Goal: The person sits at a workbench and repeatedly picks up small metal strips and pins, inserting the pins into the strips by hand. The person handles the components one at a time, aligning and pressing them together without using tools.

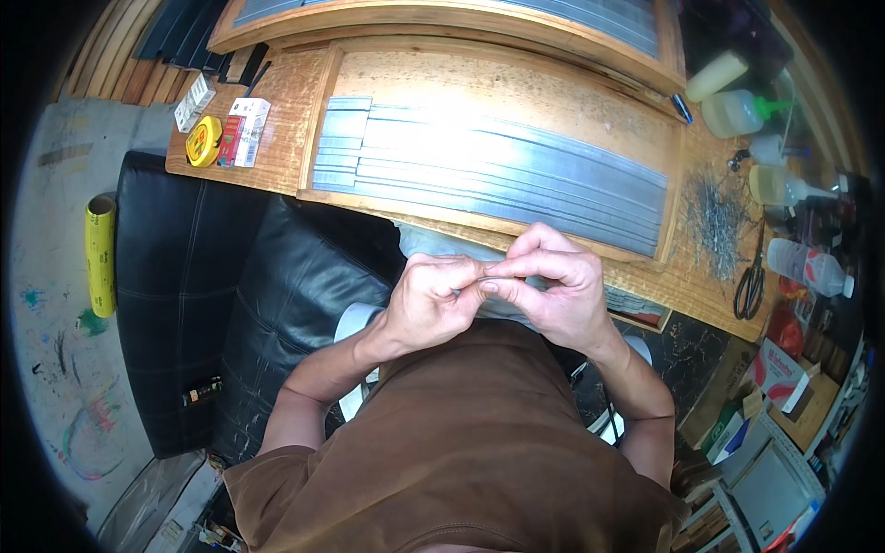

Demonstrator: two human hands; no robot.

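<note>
While both hands meet just above the lap, the left hand and the right hand pinch a thin metal pin between thumbs and forefingers, fingertips pressed together on it from either side. It sits near the middle of the scene, just nearer than the wooden tray on the workbench.

Being so slender (barely a dark line between the fingers), the pin could slip from the pinch and drop onto the brown apron or the black cushion, where it would be hard to find; a sharp end could also prick a fingertip if the squeeze grows uneven.

Inside the tray lie long grey metal strips, side by side and overlapping. To its right a loose heap of small pins rests on the bench, with black-handled scissors beside it. Farther right stand several clear plastic squeeze bottles; what they hold I cannot tell. At the bench's far left sit a yellow tape measure and a small red-and-white box.
</note>
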